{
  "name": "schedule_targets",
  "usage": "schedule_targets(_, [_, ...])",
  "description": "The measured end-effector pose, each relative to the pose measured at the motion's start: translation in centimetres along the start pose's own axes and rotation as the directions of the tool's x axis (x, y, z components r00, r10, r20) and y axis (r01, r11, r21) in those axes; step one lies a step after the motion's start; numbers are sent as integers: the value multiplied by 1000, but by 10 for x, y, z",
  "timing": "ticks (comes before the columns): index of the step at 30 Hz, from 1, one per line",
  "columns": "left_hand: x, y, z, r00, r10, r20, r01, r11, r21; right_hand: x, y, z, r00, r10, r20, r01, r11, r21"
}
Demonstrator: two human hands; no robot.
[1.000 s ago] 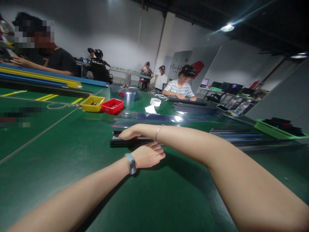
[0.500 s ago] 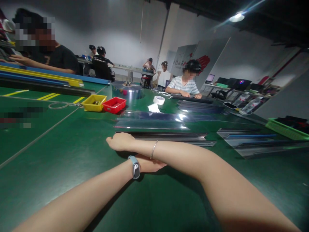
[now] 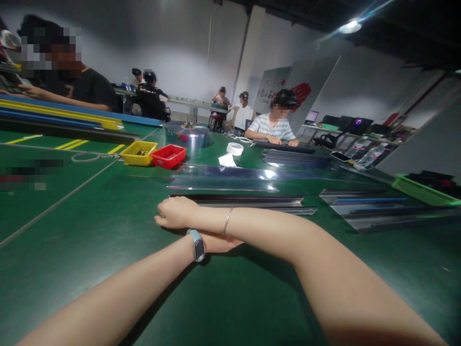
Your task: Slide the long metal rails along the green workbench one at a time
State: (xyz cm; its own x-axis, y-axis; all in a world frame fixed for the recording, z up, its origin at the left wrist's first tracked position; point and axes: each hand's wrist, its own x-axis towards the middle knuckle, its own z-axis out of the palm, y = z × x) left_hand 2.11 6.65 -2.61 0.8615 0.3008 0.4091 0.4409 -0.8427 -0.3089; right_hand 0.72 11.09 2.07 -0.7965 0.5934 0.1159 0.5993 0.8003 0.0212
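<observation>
My right hand reaches across to the left over my left arm. Its fingers are curled and their tips are turned away from view. What it holds, if anything, cannot be made out. Just beyond it lie dark channel-shaped strips, whose left ends are close to the knuckles or behind them. My left hand lies low over the green table, its wrist in a light blue band. The right forearm covers most of its fingers, so their pose is hidden. Clear plastic strips lie behind the dark ones.
A yellow bin and a red bin stand beyond my hands, near a round metal piece and a white tape roll. More strips and a green basket are at right. Co-workers sit around the table.
The view has shifted slightly, so everything sits a little further left. My right hand's fingers have turned a little, with a small gap showing near the thumb. My left hand keeps its place under the right forearm.
</observation>
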Motion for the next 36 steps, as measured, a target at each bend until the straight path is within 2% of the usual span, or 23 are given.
schedule_targets(3, [-1,0,-3,997,72,-23,-72,997,18,-1,2,-2,1000,-6,5,6,1000,21])
schedule_targets(7, [-2,1,-1,989,119,83,-122,992,39,-4,5,-4,1000,1,-19,0,998,55])
schedule_targets(9, [-1,2,0,985,148,92,-153,987,44,-7,8,-5,1000,-1,-24,2,997,71])
schedule_targets(14, [7,2,-8,981,187,-47,-188,982,-16,-20,20,-10,1000,29,0,-29,994,108])
schedule_targets(20, [14,-2,-19,961,253,-111,-265,957,-117,-41,45,-15,986,157,53,-161,981,104])
schedule_targets(24, [16,-6,-23,940,319,-121,-333,935,-122,-60,67,-13,976,212,53,-215,975,49])
schedule_targets(26, [15,-6,-25,939,317,-134,-332,936,-119,-71,80,-12,968,244,61,-246,969,22])
schedule_targets(28, [15,-7,-26,952,259,-163,-280,952,-124,-83,92,-11,964,263,44,-263,965,-8])
schedule_targets(31, [14,-10,-28,977,3,-212,-38,986,-162,-101,111,-12,956,288,54,-286,957,-43])
schedule_targets(33, [14,-16,-28,950,-217,-224,172,964,-204,-112,121,-14,963,256,89,-251,966,-62])
schedule_targets(36, [12,-33,-24,862,-461,-210,412,880,-237,-130,132,-15,929,371,16,-365,921,-136])
